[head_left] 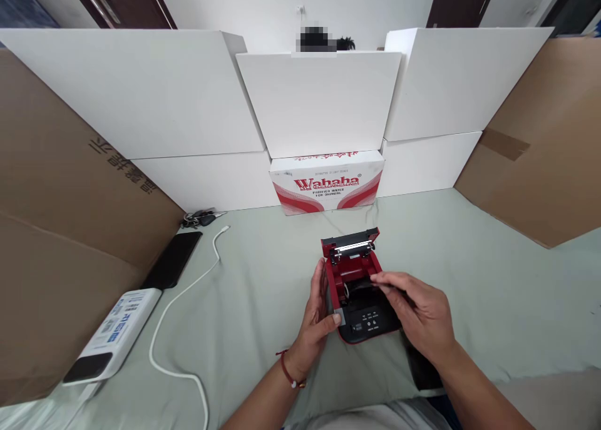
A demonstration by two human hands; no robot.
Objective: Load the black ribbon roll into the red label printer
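A small red and black printer [370, 325] lies on the cloth with its lid [350, 241] tilted up at the far end. My left hand [317, 317] grips its left side, the thumb on the front corner by a small grey patch. Inside the red bay sits a black roll [359, 286] with a pale ring at its left end. My right hand [420, 311] is closed at the bay's right side, thumb and fingertips pinching the dark roll's right part. Those fingers hide that end of the roll. Small buttons and markings show on the black front panel.
A white Wahaha box [328, 189] stands beyond the printer, before white panels [319, 104]. To the left lie a white cable [176, 298], a white power bank [115, 330], a black phone [173, 261] and keys [200, 218]. Cardboard walls flank both sides. A black flat item [422, 364] lies below my right wrist.
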